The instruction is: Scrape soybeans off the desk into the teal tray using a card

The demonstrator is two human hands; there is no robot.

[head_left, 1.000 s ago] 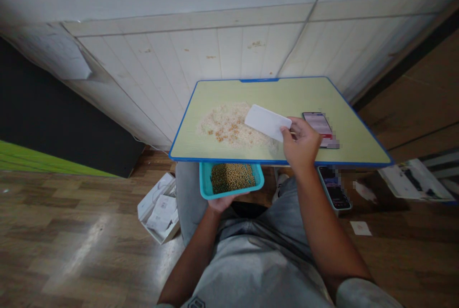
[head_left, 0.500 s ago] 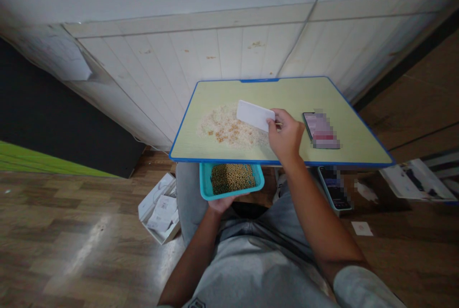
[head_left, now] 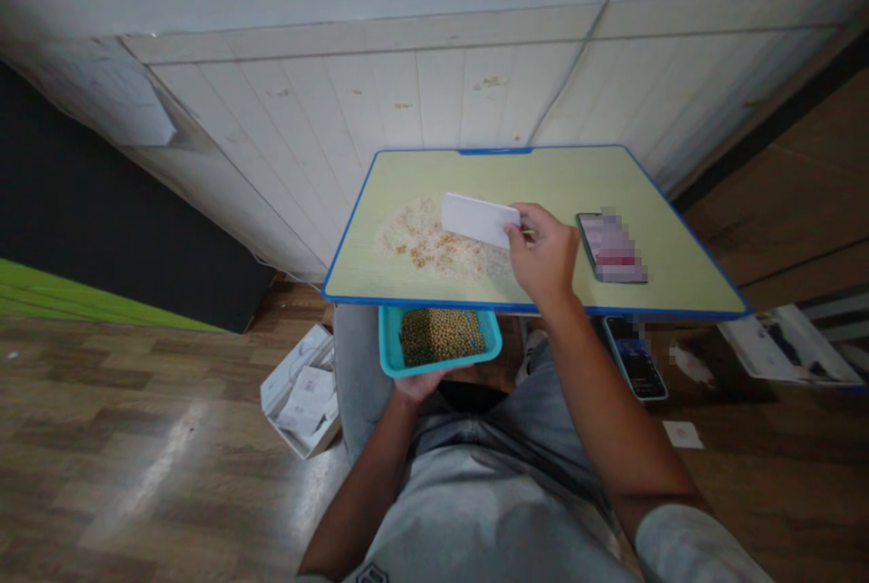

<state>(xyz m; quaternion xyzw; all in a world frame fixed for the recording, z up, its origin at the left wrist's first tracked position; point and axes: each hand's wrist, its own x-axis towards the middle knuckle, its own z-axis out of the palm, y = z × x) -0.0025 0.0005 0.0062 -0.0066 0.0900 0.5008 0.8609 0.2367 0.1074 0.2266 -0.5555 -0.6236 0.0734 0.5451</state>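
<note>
My right hand (head_left: pixel 543 259) is closed on a flat white card (head_left: pixel 479 219), held over the right side of a pile of rice mixed with brown beans (head_left: pixel 434 241) on a small green table (head_left: pixel 543 176) with a blue rim. My left hand (head_left: pixel 421 381) grips a teal tray (head_left: pixel 390 349) from below, just under the table's near edge. The tray is filled with beans (head_left: pixel 441 336).
A phone (head_left: pixel 611 246) lies on the table to the right of my hand. A second phone (head_left: pixel 635 357) sits on the floor under the table edge. An open white box (head_left: pixel 302 391) lies on the wooden floor at left; papers (head_left: pixel 780 343) lie at right.
My right hand has carried the white card leftward and slightly away from me, over the pile. The left hand and tray have stayed in place.
</note>
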